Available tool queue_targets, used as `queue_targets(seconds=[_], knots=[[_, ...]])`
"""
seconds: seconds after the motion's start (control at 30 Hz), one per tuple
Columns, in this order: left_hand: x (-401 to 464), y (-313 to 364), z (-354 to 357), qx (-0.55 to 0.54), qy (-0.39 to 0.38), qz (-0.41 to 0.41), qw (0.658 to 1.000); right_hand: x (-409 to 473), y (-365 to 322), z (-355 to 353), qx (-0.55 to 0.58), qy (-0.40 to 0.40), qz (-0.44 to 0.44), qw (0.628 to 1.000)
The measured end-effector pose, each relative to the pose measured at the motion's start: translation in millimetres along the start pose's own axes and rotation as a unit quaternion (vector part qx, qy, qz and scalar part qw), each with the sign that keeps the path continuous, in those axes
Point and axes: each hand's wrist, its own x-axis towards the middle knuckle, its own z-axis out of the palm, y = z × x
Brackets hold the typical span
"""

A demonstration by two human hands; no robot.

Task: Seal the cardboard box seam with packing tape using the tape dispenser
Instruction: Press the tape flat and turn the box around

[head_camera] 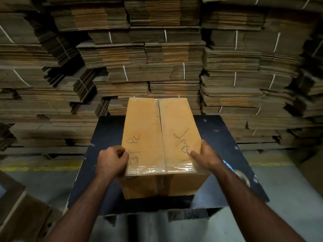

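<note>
While both hands hold box | left hand curled | right hand flat | tape roll half-hidden (blurred)

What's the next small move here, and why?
Probably free the right hand to fetch the tape roll beside the cardboard box. The centre seam looks untaped, both hands, including the left hand, are on the box, and neither holds tape.
</note>
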Motion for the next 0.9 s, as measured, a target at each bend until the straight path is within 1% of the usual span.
queue_targets(seconds=[0.1,0.23,0.3,0.37,0.47,0.57,0.63,0.7,0.77,0.83,0.9], knots=[[2,-3,-17,-0.003,-0.005,-0.002,1.0,-11,-1,-6,0.011,-0.008,0.001,1.0],[33,12,-20,-0.012,-0.013,-0.005,1.0,4,-17,-13,-0.051,0.041,-0.005,0.998],[54,24,-11,-0.003,-0.034,-0.018,0.999,16,-28,-13,-0.087,0.043,-0.002,0.995],[74,36,0,0.015,-0.074,-0.036,0.996,35,-33,-14,-0.108,0.036,-0.001,0.993],[100,50,15,-0.019,-0.12,-0.103,0.987,67,-42,-16,-0.119,0.014,0.001,0.993],[127,63,20,-0.057,-0.114,-0.132,0.983,92,-51,-21,-0.087,-0.007,0.021,0.996],[147,73,19,-0.058,-0.114,-0.138,0.982,95,-55,-27,-0.059,-0.022,0.032,0.997],[168,85,20,-0.037,-0.107,-0.131,0.985,90,-54,-34,-0.053,-0.047,0.015,0.997],[188,101,24,0.014,-0.099,-0.115,0.988,71,-52,-37,-0.033,-0.087,-0.017,0.996],[211,116,32,0.077,-0.097,-0.084,0.989,45,-51,-31,-0.032,-0.135,-0.045,0.989],[229,130,41,0.126,-0.097,-0.045,0.986,17,-53,-16,-0.054,-0.169,-0.06,0.982]])
